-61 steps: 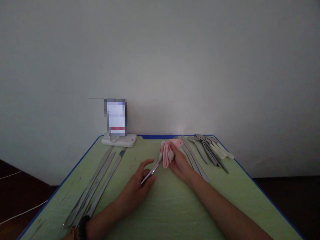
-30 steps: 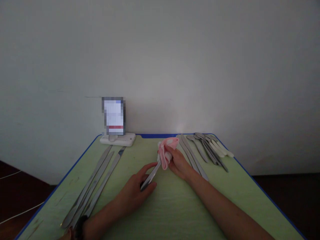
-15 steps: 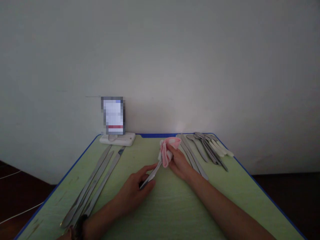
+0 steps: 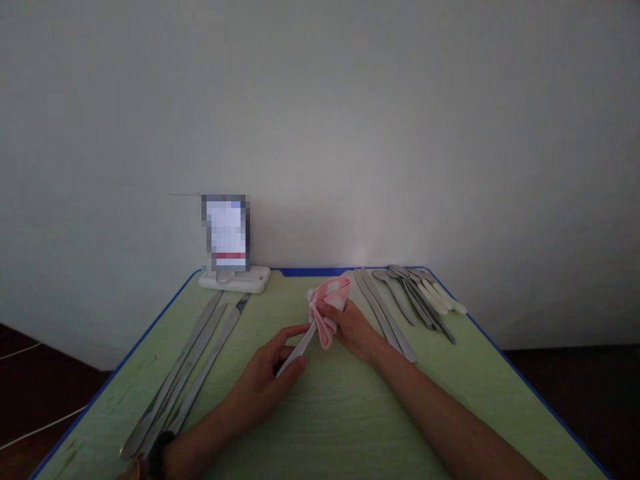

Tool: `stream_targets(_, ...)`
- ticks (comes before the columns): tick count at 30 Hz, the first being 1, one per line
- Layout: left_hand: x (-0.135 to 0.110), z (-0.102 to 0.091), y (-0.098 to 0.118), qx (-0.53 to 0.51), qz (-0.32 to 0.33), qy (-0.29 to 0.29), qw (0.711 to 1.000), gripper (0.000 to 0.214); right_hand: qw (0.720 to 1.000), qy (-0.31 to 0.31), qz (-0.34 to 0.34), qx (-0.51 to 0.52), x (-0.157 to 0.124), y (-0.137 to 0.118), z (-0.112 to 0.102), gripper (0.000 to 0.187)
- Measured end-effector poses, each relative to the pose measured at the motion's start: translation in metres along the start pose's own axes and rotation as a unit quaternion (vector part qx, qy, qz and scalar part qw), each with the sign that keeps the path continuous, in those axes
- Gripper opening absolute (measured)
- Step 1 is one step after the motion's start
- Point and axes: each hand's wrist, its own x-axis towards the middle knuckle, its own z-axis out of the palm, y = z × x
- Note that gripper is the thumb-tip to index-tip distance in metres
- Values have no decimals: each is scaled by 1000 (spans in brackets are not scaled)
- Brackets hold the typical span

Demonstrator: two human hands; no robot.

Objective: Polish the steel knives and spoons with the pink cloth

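Observation:
My left hand [image 4: 273,367] is closed on the near part of a silver knife-like piece of cutlery [image 4: 299,352], thumb on one side and fingers on the other. Its far end is wrapped in a folded pink-and-white cloth [image 4: 334,288], so its exact kind is hidden. Gripping that cloth around the cutlery is my right hand [image 4: 353,327], its thumb pressed on top. Both hands are over the middle of the table. Beside my left forearm lie several silver knives [image 4: 200,347], side by side. Right of the cloth are two more knives [image 4: 383,313].
Spoons [image 4: 413,300] and white-handled cutlery [image 4: 435,297] are bunched at the table's back right. A lit, blurred-out screen [image 4: 227,233] stands on a white base [image 4: 255,279] at the back left. The green table [image 4: 350,427] has a blue edge and meets a plain wall [image 4: 320,120].
The cloth and my right hand have shifted slightly left and toward me along the cutlery. The cloth's folds hang differently, and the cutlery has tilted a little. My left hand keeps its hold.

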Motion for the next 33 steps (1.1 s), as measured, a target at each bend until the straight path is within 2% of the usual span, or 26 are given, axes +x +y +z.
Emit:
stream_targets(8,2,1,-4,2,-5,-2,1000,54,999,25,1,34,1,-1,2,30)
stream_targets(22,6,4,-1,30,-12,-8,999,53,999,18,16,44,5,0,-1,29)
stream_targets(33,5,3,0,24,-19,-7,1000,53,997,38,5,68,5,-2,1,28)
